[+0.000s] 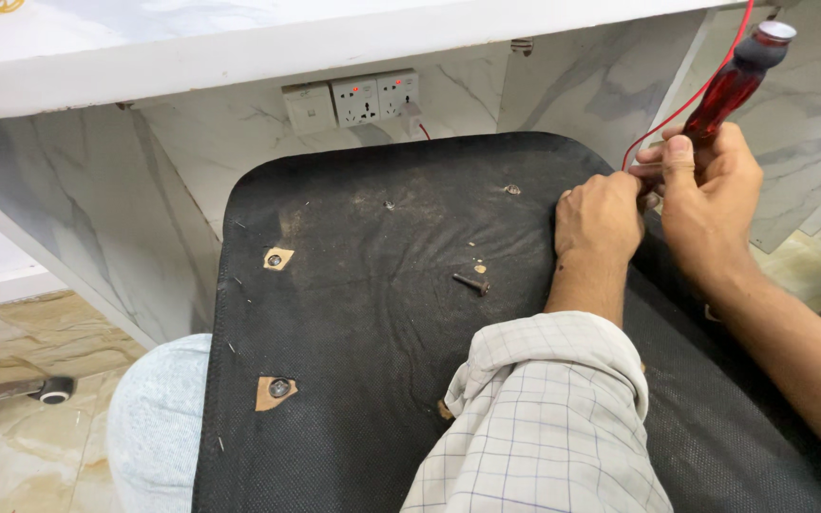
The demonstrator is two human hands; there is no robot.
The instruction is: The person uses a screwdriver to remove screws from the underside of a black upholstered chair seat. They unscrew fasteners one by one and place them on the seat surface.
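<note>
Right hand (710, 185) grips a red-handled screwdriver (735, 81) at the black seat base's (372, 313) far right edge; left hand (599, 217), clenched, pinches beside it. A loose bolt (472, 282) lies mid-panel on open fabric.

The screwdriver (729, 87) tip is hidden behind both hands.

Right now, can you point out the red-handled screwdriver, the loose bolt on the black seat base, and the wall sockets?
Red-handled screwdriver (732, 87), head view: middle of its translucent red handle.
Loose bolt (472, 282), head view: on its shank, lying on the black seat base (363, 313).
Wall sockets (352, 100), head view: centre plate of the row.
</note>
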